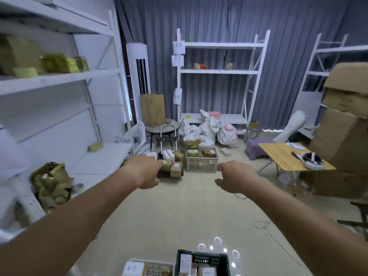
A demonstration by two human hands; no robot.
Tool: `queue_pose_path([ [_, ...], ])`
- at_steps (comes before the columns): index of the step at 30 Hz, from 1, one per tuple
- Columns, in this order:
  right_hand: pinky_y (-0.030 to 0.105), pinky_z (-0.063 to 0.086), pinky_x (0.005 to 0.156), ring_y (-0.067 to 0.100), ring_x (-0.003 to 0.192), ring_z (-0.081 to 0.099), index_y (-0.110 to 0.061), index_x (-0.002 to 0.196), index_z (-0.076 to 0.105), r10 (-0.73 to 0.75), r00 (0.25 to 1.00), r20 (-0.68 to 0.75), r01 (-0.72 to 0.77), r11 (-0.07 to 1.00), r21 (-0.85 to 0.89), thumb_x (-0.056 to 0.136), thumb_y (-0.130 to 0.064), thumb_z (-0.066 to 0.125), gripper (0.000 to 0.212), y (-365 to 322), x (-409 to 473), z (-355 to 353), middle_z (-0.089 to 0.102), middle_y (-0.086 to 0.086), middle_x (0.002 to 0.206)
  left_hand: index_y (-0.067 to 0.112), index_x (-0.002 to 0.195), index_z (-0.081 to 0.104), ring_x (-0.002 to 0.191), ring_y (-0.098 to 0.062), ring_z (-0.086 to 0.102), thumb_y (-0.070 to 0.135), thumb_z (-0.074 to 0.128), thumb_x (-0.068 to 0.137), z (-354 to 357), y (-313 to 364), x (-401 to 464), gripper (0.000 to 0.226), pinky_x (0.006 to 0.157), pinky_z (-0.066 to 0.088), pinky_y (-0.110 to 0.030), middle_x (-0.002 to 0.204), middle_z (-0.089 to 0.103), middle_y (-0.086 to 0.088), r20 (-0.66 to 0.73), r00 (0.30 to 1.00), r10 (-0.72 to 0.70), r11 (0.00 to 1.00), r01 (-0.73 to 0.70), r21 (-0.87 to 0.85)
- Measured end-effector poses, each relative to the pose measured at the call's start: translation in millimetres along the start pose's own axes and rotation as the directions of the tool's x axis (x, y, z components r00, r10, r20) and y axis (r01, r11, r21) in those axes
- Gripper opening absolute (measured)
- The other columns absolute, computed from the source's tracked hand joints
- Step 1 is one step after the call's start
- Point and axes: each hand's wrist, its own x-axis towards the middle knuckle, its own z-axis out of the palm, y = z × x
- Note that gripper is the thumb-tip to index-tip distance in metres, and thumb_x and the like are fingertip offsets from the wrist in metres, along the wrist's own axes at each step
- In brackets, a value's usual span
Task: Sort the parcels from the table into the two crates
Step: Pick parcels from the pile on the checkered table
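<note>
Bare left hand [146,172] loosely curled, holding nothing; right hand [235,177] likewise, over black crate [203,259]

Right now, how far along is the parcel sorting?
Partly done, it seems. The dark crate at the bottom edge already holds a few parcels, and the pale crate beside it carries a tag reading 6-1. Nothing is in hand: the left hand and right hand reach forward holding nothing. The sorting table isn't in view, so what's left can't be judged.
</note>
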Motion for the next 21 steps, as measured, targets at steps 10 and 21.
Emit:
queue_pose_path([
  [10, 0.043, 0.059, 0.086, 0.026, 0.104, 0.066, -0.022, 0.127, 0.059, -0.201, 0.96, -0.196, 0.207, 0.978, 0.009, 0.096, -0.045, 0.055, 0.039, -7.5, -85.0, -117.5, 0.067, 0.004, 0.119, 0.029, 0.139, 0.051, 0.108, -0.024, 0.064, 0.052, 0.056, 0.097, -113.8, 8.5, -127.6, 0.048, 0.085, 0.055, -0.04, 0.127, 0.065, 0.001, -0.077, 0.974, -0.214, 0.977, 0.212, -0.031],
  [21, 0.028, 0.043, 0.055, 0.017, 0.079, 0.061, -0.027, 0.108, 0.058, -0.369, 0.867, -0.335, 0.394, 0.919, 0.005, 0.096, -0.047, 0.053, 0.024, -26.9, -166.6, -154.1, 0.061, -0.005, 0.092, 0.031, 0.143, 0.047, 0.114, -0.021, 0.062, 0.058, 0.055, 0.099, -150.0, 45.4, -250.4, 0.052, 0.087, 0.054, -0.037, 0.13, 0.064, 0.003, -0.154, 0.932, -0.328, 0.944, 0.319, -0.078],
])
